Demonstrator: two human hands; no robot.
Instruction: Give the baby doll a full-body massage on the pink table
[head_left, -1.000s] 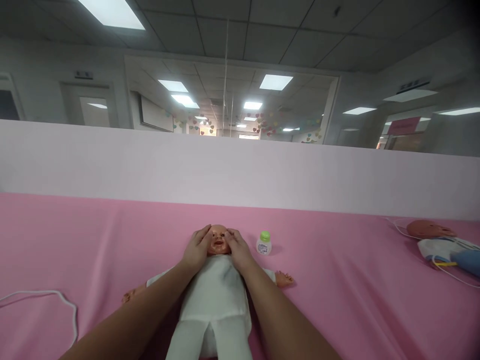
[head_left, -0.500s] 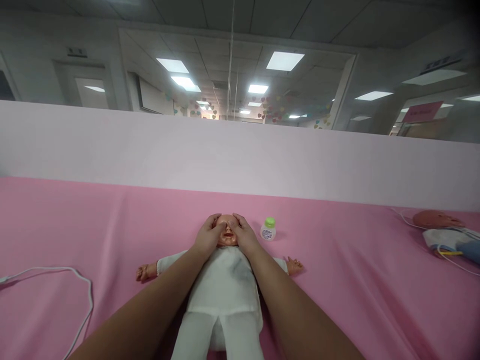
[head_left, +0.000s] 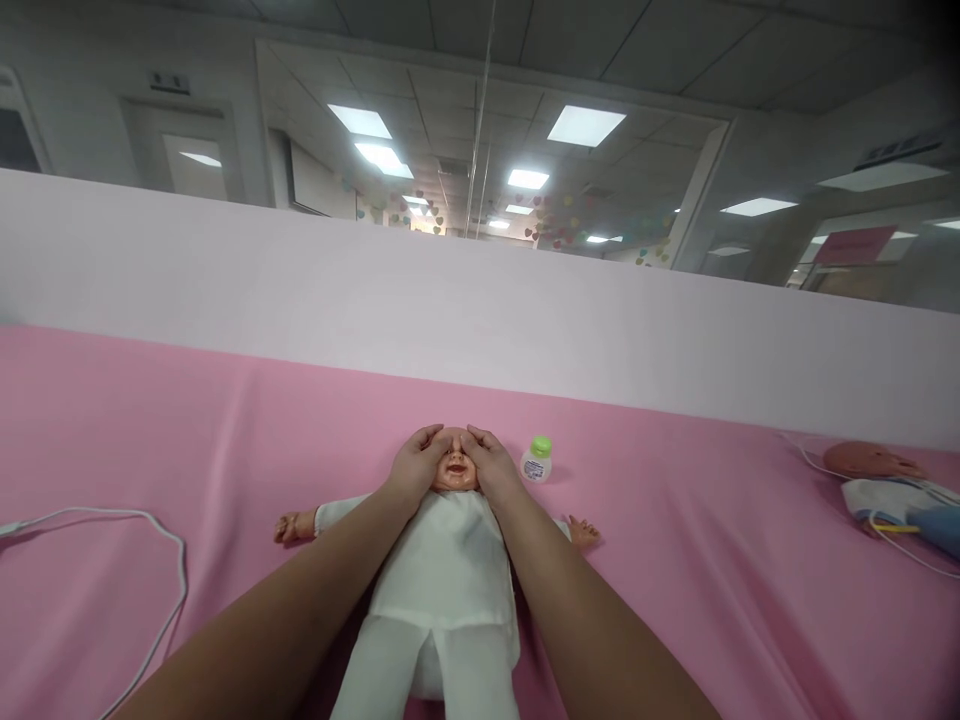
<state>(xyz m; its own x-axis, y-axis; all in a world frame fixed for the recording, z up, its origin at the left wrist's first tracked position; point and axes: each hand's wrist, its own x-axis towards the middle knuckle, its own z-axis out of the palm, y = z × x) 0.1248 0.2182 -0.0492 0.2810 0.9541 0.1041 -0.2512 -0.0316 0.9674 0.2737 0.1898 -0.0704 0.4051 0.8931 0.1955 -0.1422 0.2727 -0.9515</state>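
Observation:
A baby doll (head_left: 442, 570) in white clothes lies on its back, arms spread to both sides. My left hand (head_left: 415, 468) cups the left side of its head, fingers curved round the side and thumb over the eye and brow area. On the opposite side my right hand (head_left: 491, 465) cups the head in the same way. Both thumbs rest near the middle of the brow, and the eyes are covered. The doll's nose and open mouth show between my hands. Just right of my right hand stands a small clear bottle (head_left: 536, 465) with a green cap.
A pink cloth (head_left: 675, 560) covers the table. On the left lies a white cable (head_left: 180, 570). Another doll (head_left: 870, 460) with tubing lies at the far right. A low white wall (head_left: 480, 310) runs behind, with glass above it.
My thumbs have slid slightly up and outward over the doll's brow, so more of the nose shows. The view has tilted a little; my hands stay on the head.

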